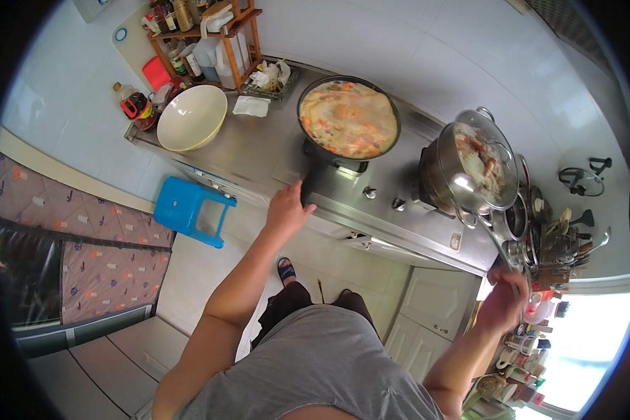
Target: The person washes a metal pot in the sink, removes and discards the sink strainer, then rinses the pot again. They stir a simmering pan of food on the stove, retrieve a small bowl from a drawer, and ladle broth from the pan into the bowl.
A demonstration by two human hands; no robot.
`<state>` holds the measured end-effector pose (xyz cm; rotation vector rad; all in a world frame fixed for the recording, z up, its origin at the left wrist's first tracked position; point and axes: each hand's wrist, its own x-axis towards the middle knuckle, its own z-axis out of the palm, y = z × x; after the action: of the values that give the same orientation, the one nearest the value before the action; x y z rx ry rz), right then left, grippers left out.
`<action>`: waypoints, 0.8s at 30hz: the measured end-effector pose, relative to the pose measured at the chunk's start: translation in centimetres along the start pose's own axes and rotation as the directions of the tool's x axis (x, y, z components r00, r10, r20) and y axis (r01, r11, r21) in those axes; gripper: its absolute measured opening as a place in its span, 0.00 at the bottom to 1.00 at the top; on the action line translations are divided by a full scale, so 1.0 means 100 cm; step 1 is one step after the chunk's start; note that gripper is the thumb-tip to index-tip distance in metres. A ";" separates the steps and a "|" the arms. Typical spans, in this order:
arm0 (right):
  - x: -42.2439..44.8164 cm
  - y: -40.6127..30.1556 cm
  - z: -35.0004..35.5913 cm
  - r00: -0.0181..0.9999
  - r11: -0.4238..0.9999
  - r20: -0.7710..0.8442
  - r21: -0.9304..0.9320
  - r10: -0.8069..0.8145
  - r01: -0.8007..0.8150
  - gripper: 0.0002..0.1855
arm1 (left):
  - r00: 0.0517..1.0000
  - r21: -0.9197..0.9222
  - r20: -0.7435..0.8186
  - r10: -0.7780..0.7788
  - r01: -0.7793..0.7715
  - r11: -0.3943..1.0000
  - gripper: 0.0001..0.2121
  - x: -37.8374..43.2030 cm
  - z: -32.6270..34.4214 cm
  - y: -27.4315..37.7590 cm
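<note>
My left hand (289,207) grips the black handle of a wok (398,137). The wok stands on a gas burner and holds a pale, steaming stew (349,121) with orange pieces. My right hand (506,294) is closed on the long handle of a metal ladle (463,184). The ladle's bowl is over the near side of a large steel steamer pot (434,176). This pot has a glass lid (510,157) on top, with food visible through it.
A cream bowl (191,118) stands on the counter's left, beside a wooden rack (239,52) of bottles and jugs. A blue plastic stool (181,207) is on the floor. Pots (514,218) and utensils (583,247) crowd the right side. Two burner knobs (369,192) face me.
</note>
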<state>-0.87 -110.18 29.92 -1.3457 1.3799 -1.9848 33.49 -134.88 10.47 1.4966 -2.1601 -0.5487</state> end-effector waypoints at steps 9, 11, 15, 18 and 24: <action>0.086 0.160 0.188 0.878 0.916 0.318 -0.302 0.358 -0.264 0.11 | 0.956 -0.123 0.281 -0.082 0.121 0.985 0.31 0.009 -0.004 -0.005; 0.092 0.174 0.193 0.816 0.886 0.400 -0.378 0.417 -0.268 0.11 | 0.964 -0.143 0.259 -0.068 0.108 0.984 0.30 0.009 -0.007 -0.004; 0.109 0.202 0.193 0.776 0.870 0.456 -0.434 0.436 -0.234 0.12 | 0.964 -0.181 0.248 -0.096 0.144 0.973 0.27 0.006 -0.009 -0.002; 0.121 0.222 0.196 0.792 0.859 0.436 -0.469 0.427 -0.205 0.10 | 0.959 -0.204 0.259 -0.114 0.170 0.964 0.27 0.006 -0.008 -0.002; 0.155 0.234 0.208 0.796 0.864 0.501 -0.500 0.339 -0.054 0.11 | 0.957 -0.242 0.261 -0.129 0.194 0.951 0.26 0.006 -0.011 0.001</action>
<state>4.78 -142.72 18.52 -1.7215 1.6403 -0.9828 33.89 -135.49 11.48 1.5302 -2.0437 -1.0861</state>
